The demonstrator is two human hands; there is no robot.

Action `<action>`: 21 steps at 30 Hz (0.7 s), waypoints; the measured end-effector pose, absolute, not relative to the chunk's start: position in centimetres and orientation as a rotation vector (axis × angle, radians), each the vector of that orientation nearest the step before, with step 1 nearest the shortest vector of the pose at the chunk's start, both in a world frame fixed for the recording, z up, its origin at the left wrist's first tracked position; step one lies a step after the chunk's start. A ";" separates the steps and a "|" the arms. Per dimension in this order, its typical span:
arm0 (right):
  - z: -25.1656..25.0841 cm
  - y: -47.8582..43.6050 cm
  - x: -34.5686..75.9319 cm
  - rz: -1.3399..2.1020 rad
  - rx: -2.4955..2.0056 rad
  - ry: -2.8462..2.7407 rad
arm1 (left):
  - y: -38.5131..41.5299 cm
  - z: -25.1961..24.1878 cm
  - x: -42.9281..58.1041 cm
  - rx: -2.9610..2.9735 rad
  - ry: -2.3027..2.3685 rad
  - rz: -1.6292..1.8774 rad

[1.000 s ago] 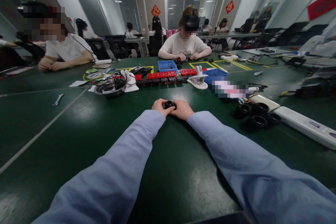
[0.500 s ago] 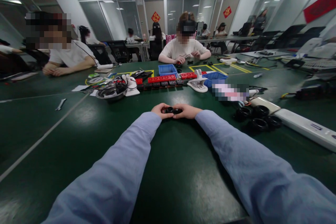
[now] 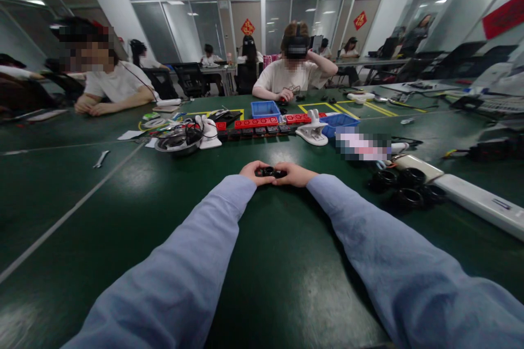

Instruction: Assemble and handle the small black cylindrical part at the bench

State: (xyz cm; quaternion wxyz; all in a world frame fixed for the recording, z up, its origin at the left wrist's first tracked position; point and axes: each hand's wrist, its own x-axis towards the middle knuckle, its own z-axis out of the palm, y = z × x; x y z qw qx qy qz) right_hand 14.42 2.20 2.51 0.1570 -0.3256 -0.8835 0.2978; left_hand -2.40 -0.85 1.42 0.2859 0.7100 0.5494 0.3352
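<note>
Both of my hands meet in front of me, just above or on the green table; I cannot tell which. Between them is a small black part with a round ring on top. My left hand curls round its left side, thumb along the near side. From the right, my right hand closes on it the same way, and the thumb tips almost touch. The fingers hide much of the part's lower body. Several similar black rings lie in a cluster to the right of my hands.
Beyond my hands lie a red and black power strip, a white clamp, blue baskets and a metal bowl of cables. A wrench is at left, a long white device at right. Co-workers sit across the table.
My hands keep their hold on the black part with hardly any change. The view has shifted slightly. The co-worker opposite has raised one hand to the head.
</note>
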 end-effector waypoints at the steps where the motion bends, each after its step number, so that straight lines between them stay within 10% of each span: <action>1: 2.5 2.2 14.4 0.865 -0.933 -2.521 | -0.8 1.4 -2.4 1.894 1.457 0.896; 21: 1.9 1.4 13.5 0.838 -1.190 -2.325 | -1.2 1.2 -1.4 1.872 1.650 0.980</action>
